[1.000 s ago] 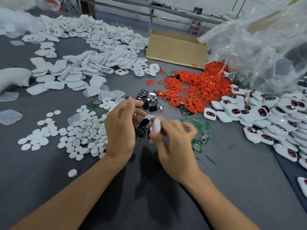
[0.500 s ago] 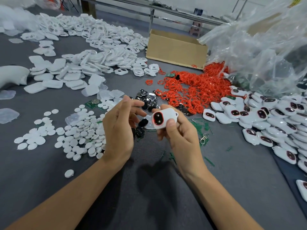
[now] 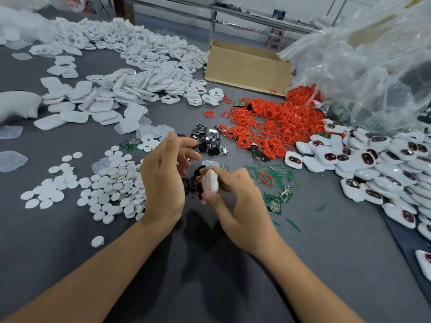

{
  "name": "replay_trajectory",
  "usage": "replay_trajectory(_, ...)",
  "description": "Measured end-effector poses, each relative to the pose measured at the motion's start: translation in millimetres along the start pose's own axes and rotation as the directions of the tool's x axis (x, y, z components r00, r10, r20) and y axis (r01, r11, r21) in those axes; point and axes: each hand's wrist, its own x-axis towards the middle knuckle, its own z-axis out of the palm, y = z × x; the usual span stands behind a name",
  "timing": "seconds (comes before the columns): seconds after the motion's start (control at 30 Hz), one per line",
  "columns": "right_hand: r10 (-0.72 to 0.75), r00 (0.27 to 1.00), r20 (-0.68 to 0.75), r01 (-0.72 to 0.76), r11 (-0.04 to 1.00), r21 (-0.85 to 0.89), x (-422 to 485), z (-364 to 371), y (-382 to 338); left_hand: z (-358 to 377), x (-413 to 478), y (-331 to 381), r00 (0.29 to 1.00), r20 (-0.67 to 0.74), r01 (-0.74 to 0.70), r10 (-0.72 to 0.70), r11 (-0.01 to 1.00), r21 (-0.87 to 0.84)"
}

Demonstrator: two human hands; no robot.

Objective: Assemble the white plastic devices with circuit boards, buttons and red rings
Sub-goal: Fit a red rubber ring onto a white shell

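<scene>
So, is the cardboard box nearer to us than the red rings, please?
No, the cardboard box stands beyond the pile of red rings, farther from the camera.

No text, number or brand name is legible at this resolution. The cardboard box (image 3: 247,66) towards the far edge of the bench carries a small red printed mark (image 3: 272,91) near the lower right corner of its front face; the mark is too small to read. A yellow strip (image 3: 417,0) at the upper right, behind the clear plastic bag (image 3: 363,66), shows dark marks that are blurred.
</scene>
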Motion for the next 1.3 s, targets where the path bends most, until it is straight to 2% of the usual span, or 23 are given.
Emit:
replay_trajectory(0.07,0.020,0.998,-0.056,-0.004,0.960,0.278,4.8,-6.8,0.6,0.5,0.0,0.6,1.000,-0.005,-0.003,0.003,1.000,0.002)
replay_trajectory(0.17,0.063,0.998,0.005,-0.052,0.788,0.613,6.6,-9.0,0.9,1.1,-0.9,0.9,1.000,0.009,0.007,-0.007,1.000,0.005)
replay_trajectory(0.23,0.100,0.994,0.052,-0.106,0.668,0.737,7.5,-7.5,1.3,1.2,-1.0,1.0,1.000,0.017,0.012,-0.012,1.000,0.000)
replay_trajectory(0.3,0.124,0.990,0.069,-0.130,0.599,0.790,8.1,-6.3,0.2,1.4,-1.0,1.1,1.000,0.019,0.018,-0.018,1.000,-0.006)
replay_trajectory(0.33,0.125,0.991,0.056,-0.122,0.615,0.779,7.3,-6.9,-0.3,1.4,-1.1,1.3,1.000,0.019,0.022,-0.021,1.000,-0.009)
replay_trajectory(0.37,0.109,0.994,0.025,-0.095,0.699,0.709,6.5,-7.9,0.6,1.2,-1.1,1.4,1.000,0.018,0.022,-0.021,1.000,-0.014)
replay_trajectory(0.4,0.076,0.997,0.010,-0.069,0.836,0.545,5.9,-8.4,2.5,1.3,-1.1,1.3,1.000,0.017,0.020,-0.020,1.000,-0.022)
replay_trajectory(0.43,0.032,0.998,0.060,-0.050,0.946,0.321,5.0,-7.3,3.9,1.0,-1.1,1.0,1.000,0.017,0.020,-0.019,0.999,-0.030)
replay_trajectory(0.47,0.036,0.989,0.142,-0.052,0.993,0.109,3.1,-5.0,5.5,1.2,-1.4,0.9,1.000,0.020,0.021,-0.020,0.999,-0.035)
replay_trajectory(0.5,0.066,0.985,0.159,-0.062,0.998,-0.030,2.1,-3.6,6.2,1.4,-1.4,0.7,1.000,0.022,0.021,-0.020,0.999,-0.035)
replay_trajectory(0.53,0.077,0.991,0.108,-0.067,0.993,-0.094,1.3,-3.6,5.8,1.4,-1.2,0.6,0.999,0.024,0.022,-0.021,0.999,-0.031)
replay_trajectory(0.6,0.041,0.999,-0.019,-0.042,0.993,-0.108,1.3,-3.7,4.2,2.1,-0.5,0.6,0.999,0.023,0.023,-0.022,1.000,-0.021)
replay_trajectory(0.7,0.028,1.000,0.010,-0.027,0.992,-0.122,1.3,-1.2,2.4,1.4,-0.6,-0.3,0.999,0.025,0.021,-0.021,1.000,-0.012)
replay_trajectory(0.8,0.003,0.999,-0.038,-0.007,0.993,-0.121,1.5,-2.2,6.0,1.0,-0.1,0.0,0.999,0.027,0.017,-0.017,1.000,-0.006)
replay_trajectory(0.87,0.037,0.999,0.033,-0.032,0.991,-0.131,1.7,-0.9,4.4,0.3,-0.1,-0.7,1.000,0.023,0.017,-0.017,1.000,-0.006)
replay_trajectory(0.97,-0.026,1.000,-0.013,0.025,0.994,-0.107,1.2,-2.5,6.0,0.3,0.7,-0.2,1.000,0.014,0.018,-0.017,1.000,-0.014)
replay_trajectory(1.1,-0.044,0.993,0.108,0.060,0.986,-0.156,1.4,-0.2,3.8,0.4,0.9,-0.3,1.000,0.007,0.016,-0.016,1.000,-0.015)
replay_trajectory(1.2,-0.100,0.995,0.009,0.100,0.979,-0.179,1.3,-1.6,1.2,-0.1,1.5,-0.9,1.000,0.007,0.016,-0.016,1.000,-0.007)
replay_trajectory(1.3,-0.086,0.994,-0.065,0.073,0.981,-0.178,1.9,-3.3,1.6,-0.1,1.4,-0.7,1.000,0.005,0.009,-0.009,1.000,-0.002)
